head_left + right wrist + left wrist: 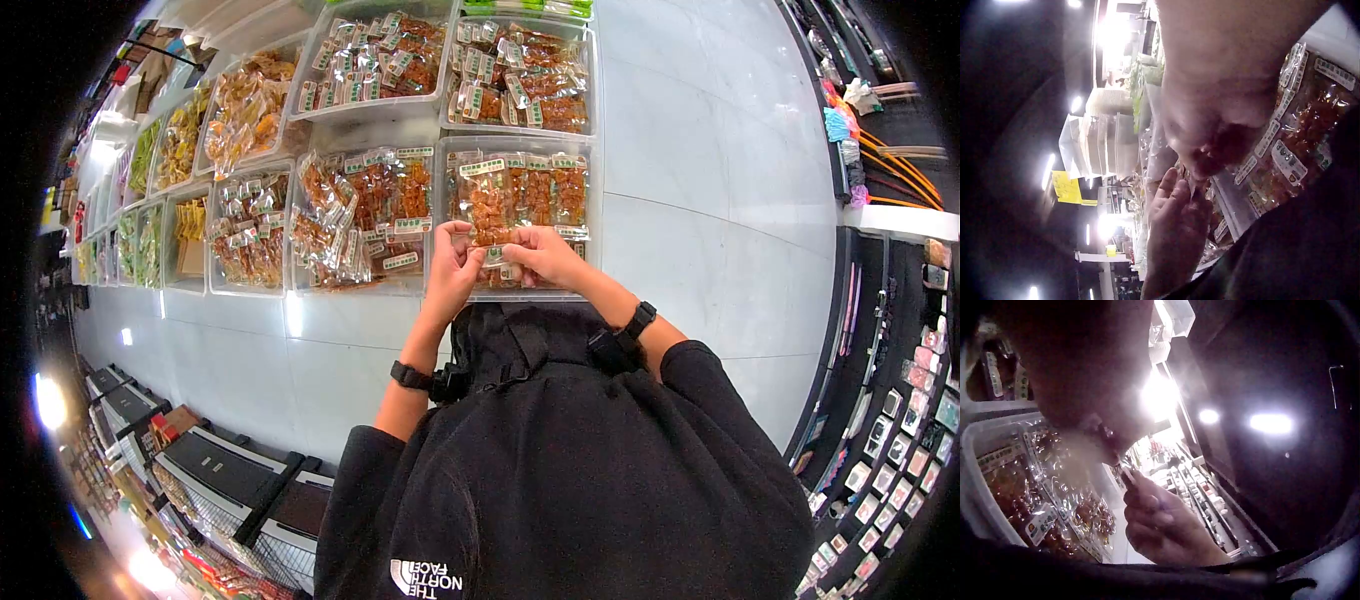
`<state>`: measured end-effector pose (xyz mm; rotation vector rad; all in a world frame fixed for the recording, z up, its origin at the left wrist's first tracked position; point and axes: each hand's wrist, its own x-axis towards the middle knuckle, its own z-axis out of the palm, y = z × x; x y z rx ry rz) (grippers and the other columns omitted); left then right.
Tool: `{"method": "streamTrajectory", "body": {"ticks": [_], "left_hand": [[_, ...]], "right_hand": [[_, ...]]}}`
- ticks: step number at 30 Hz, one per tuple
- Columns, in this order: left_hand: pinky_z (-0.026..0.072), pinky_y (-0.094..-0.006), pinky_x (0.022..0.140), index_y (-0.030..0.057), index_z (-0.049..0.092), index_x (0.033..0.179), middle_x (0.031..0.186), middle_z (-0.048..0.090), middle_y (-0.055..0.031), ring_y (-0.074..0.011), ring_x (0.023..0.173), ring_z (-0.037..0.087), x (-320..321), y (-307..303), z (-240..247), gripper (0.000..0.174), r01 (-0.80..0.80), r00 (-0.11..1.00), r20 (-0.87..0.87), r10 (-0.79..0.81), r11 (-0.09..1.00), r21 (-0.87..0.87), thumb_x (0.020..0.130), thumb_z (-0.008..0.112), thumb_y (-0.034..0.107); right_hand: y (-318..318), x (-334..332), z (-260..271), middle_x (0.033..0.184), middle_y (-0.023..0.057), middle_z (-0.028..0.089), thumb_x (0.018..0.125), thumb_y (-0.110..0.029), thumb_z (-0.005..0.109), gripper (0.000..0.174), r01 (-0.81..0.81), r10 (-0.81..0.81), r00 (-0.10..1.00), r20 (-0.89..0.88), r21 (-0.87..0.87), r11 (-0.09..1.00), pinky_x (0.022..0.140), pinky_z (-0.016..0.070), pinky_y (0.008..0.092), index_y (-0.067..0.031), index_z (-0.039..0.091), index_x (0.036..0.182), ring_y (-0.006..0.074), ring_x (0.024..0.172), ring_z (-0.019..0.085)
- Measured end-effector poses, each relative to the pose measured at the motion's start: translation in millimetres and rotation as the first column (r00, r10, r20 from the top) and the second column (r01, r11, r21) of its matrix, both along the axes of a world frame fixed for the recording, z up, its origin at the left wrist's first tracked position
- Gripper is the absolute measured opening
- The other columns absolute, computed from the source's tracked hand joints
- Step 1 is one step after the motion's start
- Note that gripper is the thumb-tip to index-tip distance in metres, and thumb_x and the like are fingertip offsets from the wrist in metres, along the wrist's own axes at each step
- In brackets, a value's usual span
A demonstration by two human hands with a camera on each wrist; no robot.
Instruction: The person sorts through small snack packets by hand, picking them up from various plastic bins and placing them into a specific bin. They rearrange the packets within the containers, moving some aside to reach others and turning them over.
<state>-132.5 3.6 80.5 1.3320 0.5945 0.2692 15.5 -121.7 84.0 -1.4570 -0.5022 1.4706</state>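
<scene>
Over a clear plastic bin [597, 200] in the head view, both hands hold a see-through packet of reddish-brown snack pieces [488, 212] with green-and-white labels. My left hand [452, 272] pinches its near left edge. From the right, my right hand [548, 258] pinches the same end between thumb and fingers. The fingertips of the two hands are close together there. Similar packets [570, 190] lie in the bin beneath. In the right wrist view the left hand [1175, 228] meets the right hand [1216, 119], whose back hides much of the packet.
More bins of packets stand to the left, one with similar snacks [365, 205] and one with yellowish packs [250, 110]. Pale floor tiles [690, 150] run along the right. Black display racks [850, 330] line the far right, and black-topped stands [220, 470] stand at lower left.
</scene>
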Motion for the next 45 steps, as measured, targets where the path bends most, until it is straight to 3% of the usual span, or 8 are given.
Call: {"method": "streamTrajectory", "body": {"ticks": [7,9,12,15,17,24,32,45], "left_hand": [[0.0410,-0.0223,0.056,0.0061,0.036,0.120,0.089,0.051,-0.0017,-0.0053,0.069,0.046,-8.7,-4.2,5.2,0.028,0.048,0.999,-0.002,-0.048,0.997,0.055,0.094,0.042,-0.001],[0.0419,-0.0249,0.056,0.0061,0.037,0.120,0.091,0.051,-0.0015,-0.0065,0.070,0.048,-12.1,-3.7,6.7,0.027,0.043,0.999,-0.007,-0.042,0.997,0.065,0.094,0.040,0.000],[0.0431,-0.0302,0.057,0.0049,0.038,0.120,0.084,0.053,-0.0033,-0.0145,0.067,0.053,-17.4,-6.0,15.3,0.027,0.098,0.994,0.030,-0.101,0.991,0.088,0.094,0.040,0.000],[0.0450,-0.0350,0.060,0.0030,0.037,0.123,0.077,0.056,-0.0074,-0.0248,0.067,0.058,-17.2,-11.1,45.4,0.033,0.222,0.974,-0.176,-0.143,0.764,0.605,0.090,0.042,-0.001],[0.0461,-0.0366,0.060,0.0018,0.042,0.122,0.074,0.057,-0.0106,-0.0277,0.067,0.059,-14.7,-14.4,50.2,0.034,0.096,0.994,-0.113,0.003,0.496,0.863,0.088,0.047,0.000],[0.0533,-0.0319,0.073,0.0073,0.062,0.106,0.094,0.065,-0.0026,-0.0194,0.086,0.064,-24.1,-17.8,47.2,0.032,0.065,0.931,-0.071,-0.359,-0.028,0.997,0.074,0.062,0.010],[0.0480,-0.0394,0.091,0.0105,0.060,0.106,0.111,0.057,-0.0045,-0.0226,0.104,0.056,-42.6,-16.5,26.3,0.031,-0.007,0.916,-0.011,-0.402,-0.044,0.999,0.075,0.062,0.011],[0.0516,-0.0339,0.074,0.0071,0.056,0.098,0.093,0.058,-0.0044,-0.0229,0.087,0.058,-43.6,10.7,-27.8,0.027,0.305,0.858,-0.298,-0.418,-0.051,0.951,0.072,0.061,0.010]], "right_hand": [[-11.3,14.3,-9.9,0.072,0.0043,0.062,0.096,-0.034,0.051,0.035,-0.198,0.200,0.957,0.208,-0.034,0.980,0.054,0.0465,0.0266,-0.0013,0.061,0.097,0.0109,0.062,0.058],[-14.4,19.5,-0.7,0.096,0.0078,0.062,0.096,-0.035,0.049,0.041,0.305,-0.300,0.937,-0.178,-0.003,0.952,0.062,0.0489,0.0264,-0.0032,0.049,0.121,0.0142,0.080,0.061],[-16.5,37.3,-7.8,0.116,0.0067,0.053,0.098,-0.036,0.047,0.046,0.372,-0.372,0.921,-0.113,-0.025,0.928,0.077,0.0506,0.0279,-0.0067,0.038,0.131,0.0157,0.099,0.057],[-13.5,42.7,2.1,0.111,0.0068,0.054,0.096,-0.042,0.049,0.051,0.440,-0.432,0.898,0.088,-0.148,0.885,0.077,0.0505,0.0293,-0.0070,0.037,0.131,0.0171,0.097,0.058],[-15.0,44.9,7.1,0.109,0.0068,0.055,0.094,-0.043,0.053,0.052,0.467,-0.489,0.854,-0.179,-0.151,0.871,0.075,0.0514,0.0309,-0.0082,0.039,0.130,0.0185,0.096,0.059],[-11.4,-0.3,40.2,0.104,0.0082,0.058,0.092,-0.030,0.058,0.035,0.269,-0.277,0.852,-0.445,-0.082,0.960,0.071,0.0550,0.0312,-0.0076,0.048,0.117,0.0187,0.089,0.063],[-5.8,-11.1,3.3,0.089,0.0059,0.061,0.081,-0.001,0.064,0.022,0.315,-0.334,0.883,-0.329,-0.113,0.942,0.060,0.0536,0.0269,-0.0021,0.055,0.100,0.0153,0.074,0.061],[38.5,-1.1,-79.1,0.083,0.0077,0.064,0.074,0.002,0.068,0.020,0.161,-0.163,0.984,0.077,0.030,0.986,0.062,0.0543,0.0300,0.0022,0.061,0.092,0.0156,0.075,0.062]]}}
